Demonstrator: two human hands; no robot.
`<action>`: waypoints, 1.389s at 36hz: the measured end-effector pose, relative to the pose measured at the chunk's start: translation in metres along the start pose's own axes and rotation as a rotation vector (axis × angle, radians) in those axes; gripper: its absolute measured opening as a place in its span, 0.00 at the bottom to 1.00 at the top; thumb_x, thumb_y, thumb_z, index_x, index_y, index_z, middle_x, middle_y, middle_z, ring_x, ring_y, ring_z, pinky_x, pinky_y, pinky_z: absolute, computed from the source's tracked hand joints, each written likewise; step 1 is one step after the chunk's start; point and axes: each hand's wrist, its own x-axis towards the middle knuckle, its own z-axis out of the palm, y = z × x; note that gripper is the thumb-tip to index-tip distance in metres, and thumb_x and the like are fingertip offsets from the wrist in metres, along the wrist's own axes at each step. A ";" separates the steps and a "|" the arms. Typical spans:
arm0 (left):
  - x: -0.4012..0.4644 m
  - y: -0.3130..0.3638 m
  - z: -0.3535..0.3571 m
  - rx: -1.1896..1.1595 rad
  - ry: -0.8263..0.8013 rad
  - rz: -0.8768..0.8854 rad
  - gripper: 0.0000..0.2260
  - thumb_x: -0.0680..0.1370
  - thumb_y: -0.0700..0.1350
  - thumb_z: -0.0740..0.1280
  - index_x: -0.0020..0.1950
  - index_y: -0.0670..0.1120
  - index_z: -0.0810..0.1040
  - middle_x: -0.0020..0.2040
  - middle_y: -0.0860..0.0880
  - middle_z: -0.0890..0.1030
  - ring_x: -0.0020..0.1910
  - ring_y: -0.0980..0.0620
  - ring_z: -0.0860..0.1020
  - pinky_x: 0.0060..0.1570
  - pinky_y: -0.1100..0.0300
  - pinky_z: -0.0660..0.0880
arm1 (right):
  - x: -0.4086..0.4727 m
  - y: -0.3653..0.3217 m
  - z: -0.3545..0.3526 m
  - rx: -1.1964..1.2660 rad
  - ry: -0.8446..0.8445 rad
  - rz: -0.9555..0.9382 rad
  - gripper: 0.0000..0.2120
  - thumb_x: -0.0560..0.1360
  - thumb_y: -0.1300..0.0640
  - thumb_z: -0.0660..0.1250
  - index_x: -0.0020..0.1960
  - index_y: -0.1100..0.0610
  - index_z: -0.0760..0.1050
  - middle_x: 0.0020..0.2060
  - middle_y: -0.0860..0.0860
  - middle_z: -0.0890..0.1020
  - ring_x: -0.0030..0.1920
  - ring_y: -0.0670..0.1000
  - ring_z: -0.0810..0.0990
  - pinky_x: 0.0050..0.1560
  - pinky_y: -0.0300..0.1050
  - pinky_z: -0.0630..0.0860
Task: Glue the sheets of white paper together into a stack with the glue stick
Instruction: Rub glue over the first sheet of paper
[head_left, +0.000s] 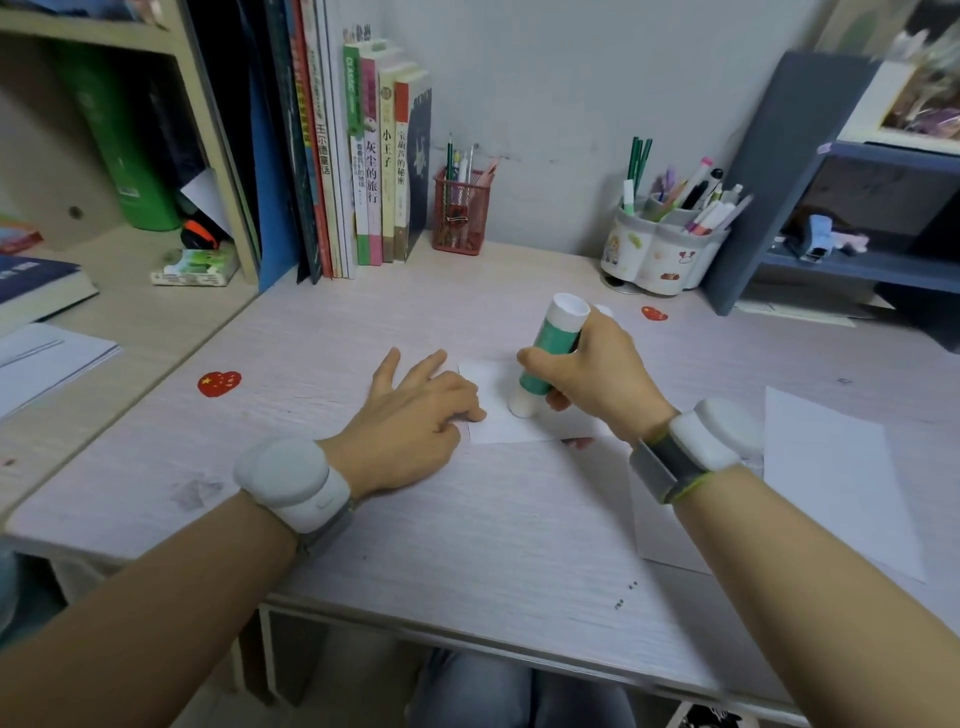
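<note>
The right hand (597, 374) was curled round the glue stick (550, 353), fingers and thumb clamped on its green barrel. The stick leaned, its lower white end down on a small white sheet (488, 421) lying flat on the table (467, 519). Whether that end was the bare glue or a cap could not be told. The left hand (415, 415) lay beside it, fingers mostly straight and holding nothing, with fingertips pressed on the sheet's left edge to pin it.

The step in hand looked like spreading glue over this sheet. To do it well, the pinning fingers needed to stay at the margin, clear of the stick's path, since a light sheet would drag or crumple under a sticky tip. Strokes were best run away from the pinned edge, out toward the free edges and corners, with even, modest pressure and the stick brought closer to upright so the glue face met the paper flat. Corners mattered most, as unglued ones would lift.

More white paper (841, 478) lay at the right, near the right forearm, ready to be laid on and squared before the glue dried.
</note>
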 end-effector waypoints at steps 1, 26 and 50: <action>0.000 0.001 0.000 0.002 -0.003 -0.006 0.18 0.78 0.38 0.55 0.62 0.53 0.73 0.70 0.58 0.65 0.76 0.54 0.46 0.71 0.49 0.31 | 0.001 0.002 -0.003 -0.005 0.001 -0.002 0.12 0.72 0.55 0.71 0.47 0.60 0.71 0.39 0.57 0.81 0.27 0.50 0.77 0.30 0.43 0.78; -0.001 -0.002 0.003 -0.060 0.021 0.014 0.17 0.77 0.38 0.56 0.61 0.53 0.75 0.69 0.59 0.66 0.76 0.55 0.44 0.72 0.49 0.32 | 0.026 -0.015 0.022 0.065 -0.049 -0.127 0.13 0.71 0.58 0.72 0.40 0.49 0.67 0.41 0.54 0.80 0.30 0.48 0.77 0.26 0.33 0.72; -0.003 -0.001 0.002 -0.057 -0.023 -0.007 0.18 0.77 0.39 0.56 0.64 0.54 0.73 0.71 0.59 0.64 0.76 0.55 0.46 0.72 0.47 0.34 | 0.031 -0.013 0.030 0.137 0.155 -0.195 0.13 0.69 0.58 0.73 0.44 0.56 0.69 0.38 0.50 0.78 0.42 0.58 0.80 0.45 0.59 0.78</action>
